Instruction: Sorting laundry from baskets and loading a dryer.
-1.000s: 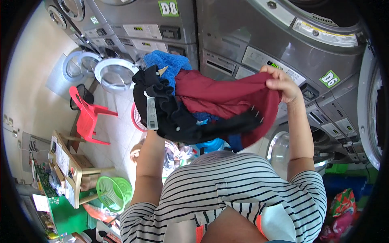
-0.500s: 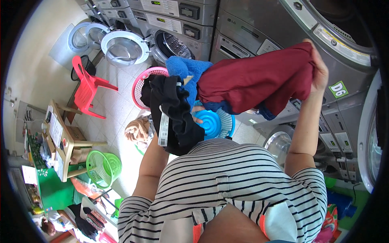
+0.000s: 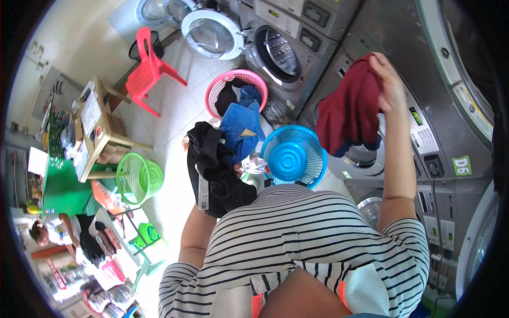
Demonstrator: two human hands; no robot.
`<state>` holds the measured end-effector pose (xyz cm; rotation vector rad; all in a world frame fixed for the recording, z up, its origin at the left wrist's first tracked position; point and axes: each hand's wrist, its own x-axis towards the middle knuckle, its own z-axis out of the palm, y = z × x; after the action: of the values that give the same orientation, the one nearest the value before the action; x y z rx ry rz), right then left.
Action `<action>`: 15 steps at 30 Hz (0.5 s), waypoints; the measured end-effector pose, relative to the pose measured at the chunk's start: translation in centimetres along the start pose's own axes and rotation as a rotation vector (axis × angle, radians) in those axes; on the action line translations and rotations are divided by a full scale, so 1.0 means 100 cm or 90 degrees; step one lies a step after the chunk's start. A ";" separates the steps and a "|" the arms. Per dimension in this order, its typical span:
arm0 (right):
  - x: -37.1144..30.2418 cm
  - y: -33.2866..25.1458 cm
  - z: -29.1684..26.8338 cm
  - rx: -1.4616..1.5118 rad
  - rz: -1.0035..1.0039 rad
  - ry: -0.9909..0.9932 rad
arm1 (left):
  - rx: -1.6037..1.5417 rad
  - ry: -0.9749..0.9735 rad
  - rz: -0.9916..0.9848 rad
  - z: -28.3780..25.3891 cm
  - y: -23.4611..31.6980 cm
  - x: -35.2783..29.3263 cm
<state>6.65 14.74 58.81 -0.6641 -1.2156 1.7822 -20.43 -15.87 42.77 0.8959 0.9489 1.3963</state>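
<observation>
Dark red cloth garment (image 3: 350, 108): hanging bunched from the right hand (image 3: 389, 85), which is gripping its top edge with closed fingers, raised in front of the grey metal washing machine (image 3: 424, 132) on the right; the garment's lower end is dangling just above that machine's round door opening.

Black fabric bundle with a white tag (image 3: 214, 169): draping over the left forearm, near the striped shirt; the left hand itself is lying hidden under the cloth, so its grip cannot be told.

Blue towel-like cloth (image 3: 239, 130): resting on top of the black bundle, touching it.

Round blue plastic basket (image 3: 293, 157): sitting between the two arms, just beside the blue cloth.

Pink plastic laundry basket (image 3: 233, 87): standing on the tiled floor farther off, holding dark clothes, near an open front-loading machine with a white-rimmed door (image 3: 212, 33).

Green plastic basket (image 3: 139, 177): standing to the left, beside a wooden table (image 3: 98, 132).

Red plastic chair (image 3: 149, 69): standing far left.
</observation>
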 end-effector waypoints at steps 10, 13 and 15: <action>0.149 0.178 0.066 0.093 0.010 -0.095 | 0.899 0.485 0.203 -0.009 0.037 0.004; 0.149 0.218 0.078 -0.135 0.111 -0.107 | 0.905 0.497 0.195 -0.009 0.050 0.007; 0.115 0.226 0.104 -0.204 0.120 -0.186 | 1.054 0.464 0.019 -0.016 0.054 0.004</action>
<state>-15.22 16.25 42.36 -0.7371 -1.7092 1.9052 -24.00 -15.55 47.17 1.5245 2.7924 0.6686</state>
